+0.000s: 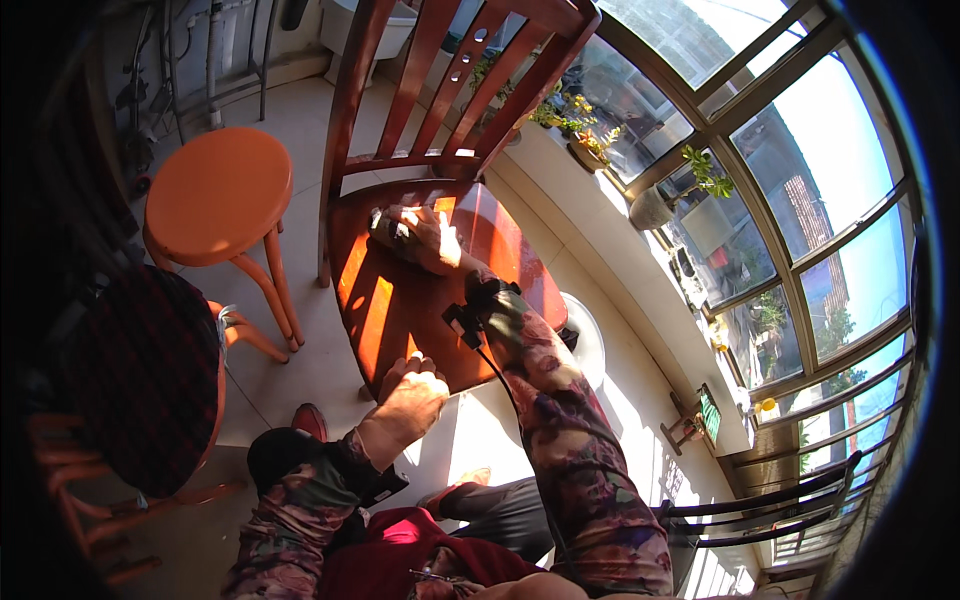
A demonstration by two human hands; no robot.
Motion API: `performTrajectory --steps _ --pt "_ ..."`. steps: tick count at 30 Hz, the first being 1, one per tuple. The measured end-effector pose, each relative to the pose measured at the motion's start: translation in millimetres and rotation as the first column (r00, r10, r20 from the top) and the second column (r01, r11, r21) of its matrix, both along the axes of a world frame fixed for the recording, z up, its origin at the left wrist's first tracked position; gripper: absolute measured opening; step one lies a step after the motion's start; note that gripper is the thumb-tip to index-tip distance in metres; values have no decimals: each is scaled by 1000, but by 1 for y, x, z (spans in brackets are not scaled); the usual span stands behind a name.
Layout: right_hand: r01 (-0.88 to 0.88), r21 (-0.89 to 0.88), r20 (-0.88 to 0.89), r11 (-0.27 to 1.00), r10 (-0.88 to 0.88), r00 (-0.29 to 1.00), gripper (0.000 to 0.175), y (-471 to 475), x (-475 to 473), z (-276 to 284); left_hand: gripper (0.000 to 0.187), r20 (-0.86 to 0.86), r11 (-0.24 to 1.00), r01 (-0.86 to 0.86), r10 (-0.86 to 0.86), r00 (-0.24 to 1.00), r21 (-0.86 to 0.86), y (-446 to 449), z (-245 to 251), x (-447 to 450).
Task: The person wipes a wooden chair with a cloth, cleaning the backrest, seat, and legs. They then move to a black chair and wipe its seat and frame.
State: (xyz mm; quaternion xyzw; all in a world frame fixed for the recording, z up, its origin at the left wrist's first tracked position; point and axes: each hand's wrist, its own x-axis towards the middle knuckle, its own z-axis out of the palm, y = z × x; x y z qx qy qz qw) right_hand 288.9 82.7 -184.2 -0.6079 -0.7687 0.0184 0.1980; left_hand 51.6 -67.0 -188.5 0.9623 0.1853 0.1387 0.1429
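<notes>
A reddish-brown wooden chair (442,330) stands before me, its slatted back at the far side and sunlight striping the seat. My right hand (435,241) rests at the far part of the seat on a crumpled dark and light cloth (394,234), its fingers pressed on the cloth. At the seat's near edge is my left hand (412,390), with curled fingers; whether it touches the edge or holds anything is hidden. Both forearms have patterned sleeves, and a small black device (462,324) with a cable is strapped near my right wrist.
An orange round stool (219,191) stands left of the chair, with a stool covered in dark checked cloth (150,382) nearer. A white round object (585,337) is behind the seat's right edge. Potted plants (651,208) line the windowsill; a dark chair (757,517) is at lower right.
</notes>
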Motion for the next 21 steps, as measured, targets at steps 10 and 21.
performTrajectory --steps 10,21 --pt "-70 2 -53 998 70 996 45 -155 -20 4 11 284 987 -54 96 954 -153 9 6 0" --pt "151 205 -243 967 -99 965 66 -225 -47 85 12 604 763 -263 634 483 -591 55 30 -22"
